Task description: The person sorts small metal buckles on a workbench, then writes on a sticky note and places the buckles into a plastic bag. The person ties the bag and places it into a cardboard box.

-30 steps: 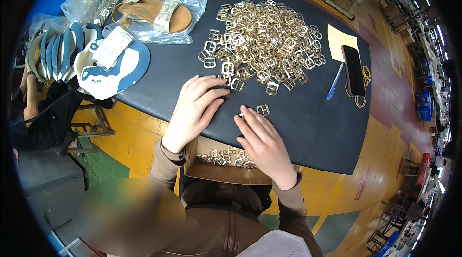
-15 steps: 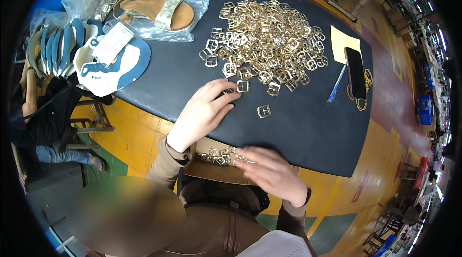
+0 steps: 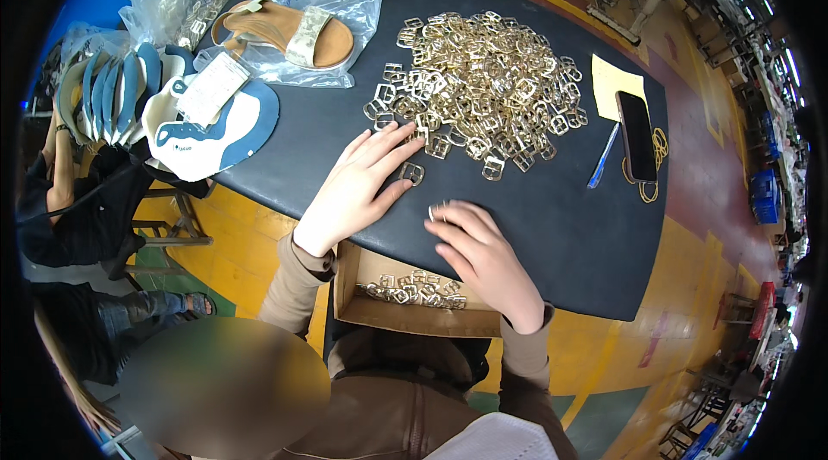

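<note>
My left hand (image 3: 358, 188) lies with its fingers spread at the near left edge of a large pile of metal buckles (image 3: 487, 85). Its fingertips touch the pile's edge, and a loose buckle (image 3: 412, 173) lies beside its thumb and index finger. My right hand (image 3: 487, 262) is just above the table's near edge, fingers bent, with a single buckle (image 3: 438, 211) at its fingertips, partly covered and slightly blurred. Below the edge, an open cardboard box (image 3: 414, 315) contains a smaller heap of buckles (image 3: 414, 289).
On the black table (image 3: 552, 240) are a sandal (image 3: 285, 33) on a plastic bag, blue-and-white shoe pieces (image 3: 216, 137), a yellow paper (image 3: 612, 81), a blue pen (image 3: 604, 156) and a phone (image 3: 636, 137). Another person's arm (image 3: 62, 162) shows at the left.
My right hand has moved up from over the box to the tabletop, where the separate buckle is now at its fingertips. My left hand has shifted slightly left, its fingers spreading toward the pile.
</note>
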A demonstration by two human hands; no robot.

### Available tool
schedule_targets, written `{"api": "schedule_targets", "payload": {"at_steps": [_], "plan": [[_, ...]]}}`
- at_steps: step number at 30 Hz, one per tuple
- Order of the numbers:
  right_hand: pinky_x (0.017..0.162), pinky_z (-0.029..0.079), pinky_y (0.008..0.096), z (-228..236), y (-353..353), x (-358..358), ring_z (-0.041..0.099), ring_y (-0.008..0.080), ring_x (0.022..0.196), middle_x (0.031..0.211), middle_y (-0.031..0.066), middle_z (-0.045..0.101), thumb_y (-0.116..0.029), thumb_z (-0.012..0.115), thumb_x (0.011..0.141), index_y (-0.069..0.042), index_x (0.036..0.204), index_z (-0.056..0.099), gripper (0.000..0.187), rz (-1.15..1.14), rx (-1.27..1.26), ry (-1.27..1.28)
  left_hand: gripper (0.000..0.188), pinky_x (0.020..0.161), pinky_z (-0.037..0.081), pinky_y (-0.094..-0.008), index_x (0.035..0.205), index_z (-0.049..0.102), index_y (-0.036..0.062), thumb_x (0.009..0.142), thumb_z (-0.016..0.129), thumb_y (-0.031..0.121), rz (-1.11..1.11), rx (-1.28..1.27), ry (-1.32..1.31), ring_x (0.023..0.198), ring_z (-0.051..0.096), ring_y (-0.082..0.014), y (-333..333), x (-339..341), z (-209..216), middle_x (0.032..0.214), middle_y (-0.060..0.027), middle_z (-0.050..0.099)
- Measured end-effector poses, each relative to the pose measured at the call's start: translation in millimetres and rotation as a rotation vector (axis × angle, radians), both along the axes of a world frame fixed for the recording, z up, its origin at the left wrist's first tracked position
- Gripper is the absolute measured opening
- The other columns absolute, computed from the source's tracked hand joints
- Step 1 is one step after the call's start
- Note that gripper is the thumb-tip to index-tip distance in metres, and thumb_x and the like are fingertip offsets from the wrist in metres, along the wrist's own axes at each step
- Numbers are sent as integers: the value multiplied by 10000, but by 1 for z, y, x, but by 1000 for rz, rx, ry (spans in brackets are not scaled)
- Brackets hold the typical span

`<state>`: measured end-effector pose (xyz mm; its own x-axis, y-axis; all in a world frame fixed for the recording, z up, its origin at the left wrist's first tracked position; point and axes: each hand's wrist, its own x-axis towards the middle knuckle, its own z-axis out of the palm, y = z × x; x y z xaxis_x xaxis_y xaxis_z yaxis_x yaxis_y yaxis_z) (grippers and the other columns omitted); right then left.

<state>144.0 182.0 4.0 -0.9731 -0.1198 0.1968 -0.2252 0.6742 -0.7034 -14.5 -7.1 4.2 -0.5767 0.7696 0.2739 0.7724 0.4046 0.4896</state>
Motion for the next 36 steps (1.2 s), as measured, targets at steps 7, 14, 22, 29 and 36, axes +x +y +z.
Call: {"api": "schedule_targets", "payload": {"at_steps": [7, 14, 22, 29, 36], "plan": [[1142, 430, 464, 3, -3, 14, 478, 361, 1423, 1554, 141, 498, -162, 722, 920, -76, 1403, 612, 503, -78, 241, 25, 270, 1134, 442, -460, 1192, 703, 93, 923, 685, 82, -77, 75, -136, 1282, 595, -324, -4, 0, -4, 1377, -94, 625], [1152, 438, 431, 1, -21, 58, 494, 326, 1426, 1521, 147, 536, -86, 707, 930, -16, 1391, 619, 474, 254, -150, -166, 264, 1077, 495, -444, 1156, 719, 68, 901, 676, 13, -186, 110, -154, 1309, 591, -343, -10, 12, -1, 1371, -112, 629], [1058, 503, 445, 14, -15, -2, 600, 370, 1269, 1382, 184, 627, -45, 693, 929, 25, 1298, 663, 376, -109, -88, 112, 615, 1044, 538, -420, 1454, 546, 115, 883, 608, -105, -147, 150, -324, 1302, 602, -360, -19, 36, 0, 1611, -157, 415], [1061, 493, 436, -3, -36, -9, 600, 320, 1244, 1319, 135, 637, -10, 678, 899, 16, 1232, 672, 333, -47, 119, 134, 728, 1253, 291, -452, 1570, 398, 65, 894, 543, -165, -32, 246, -346, 1511, 391, -346, -25, 27, 4, 1650, -190, 361], [1104, 476, 430, 3, -26, 43, 568, 327, 1289, 1356, 152, 599, -7, 605, 867, 31, 1281, 639, 416, 90, 40, -57, 459, 1197, 372, -482, 1421, 582, 70, 964, 599, 31, -6, 75, -12, 1422, 491, -335, 25, 17, 0, 1533, -127, 516]]}}
